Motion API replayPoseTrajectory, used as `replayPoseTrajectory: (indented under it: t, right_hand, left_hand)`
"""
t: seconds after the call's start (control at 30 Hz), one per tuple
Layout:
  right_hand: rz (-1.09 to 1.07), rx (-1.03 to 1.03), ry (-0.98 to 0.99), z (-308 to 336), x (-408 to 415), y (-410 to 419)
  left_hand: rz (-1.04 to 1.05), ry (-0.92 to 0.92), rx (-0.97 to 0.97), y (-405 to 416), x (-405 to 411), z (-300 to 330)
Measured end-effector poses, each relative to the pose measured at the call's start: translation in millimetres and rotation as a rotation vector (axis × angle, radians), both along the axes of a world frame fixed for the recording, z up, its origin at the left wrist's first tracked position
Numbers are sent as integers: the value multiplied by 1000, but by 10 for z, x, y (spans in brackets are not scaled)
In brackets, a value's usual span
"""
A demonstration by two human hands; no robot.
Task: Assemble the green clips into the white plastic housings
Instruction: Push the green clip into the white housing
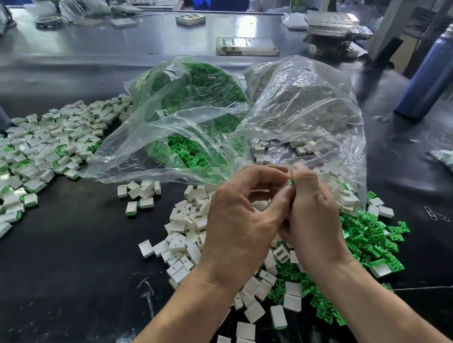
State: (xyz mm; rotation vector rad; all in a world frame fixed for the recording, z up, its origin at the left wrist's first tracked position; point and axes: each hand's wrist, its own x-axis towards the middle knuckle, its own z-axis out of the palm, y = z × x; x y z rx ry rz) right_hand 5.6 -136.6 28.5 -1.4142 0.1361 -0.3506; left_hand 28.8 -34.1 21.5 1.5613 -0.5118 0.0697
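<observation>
**A:** Checking your grip at that moment. Your left hand (240, 221) and right hand (309, 209) were pressed together above the loose white housings (183, 234). Right fingertips (296, 175) pinched a green clip (292, 181); only a sliver of green showed. Left fingers were curled in toward it, thumb against the right hand.

**B:** Was a housing in the left hand?

**A:** Couldn't tell. The palm hid it. My guess was you were mid-insertion, with the clip going into a housing held between both hands.

**B:** Where was stock?

**A:** Loose green clips (369, 239) lay just right of your wrists, touching the housing pile. More clips were in the open plastic bag (184, 119) behind. Finished units (17, 167) were heaped far left on the black mat (73, 263), well apart from the raw parts.

**B:** Tips for the step?

**A:** You needed the clip square to the housing opening before pushing; a tilted clip would likely jam or bend a leg. Push with the thumb pad, not the nail. Support the housing's back wall with the left fingers. Check that the green sits flush on one edge, as on the done ones. And keep finished parts out of the mixed pile.
</observation>
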Motion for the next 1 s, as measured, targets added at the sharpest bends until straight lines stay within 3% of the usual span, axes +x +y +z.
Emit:
replayPoseTrajectory:
  t: [0.4,0.63,0.73,1.0]
  right_hand:
    - [68,-372,-107,3,29,-337]
    - [60,-442,-98,-38,42,-370]
    - [34,-455,-48,-64,53,-435]
    - [16,-714,157,-76,95,-770]
  left_hand:
    - [78,75,-36,179,116,30]
    - [77,88,67,234,175,3]
    - [142,96,184,348,254,-1]
    - [552,152,729,921,598,11]
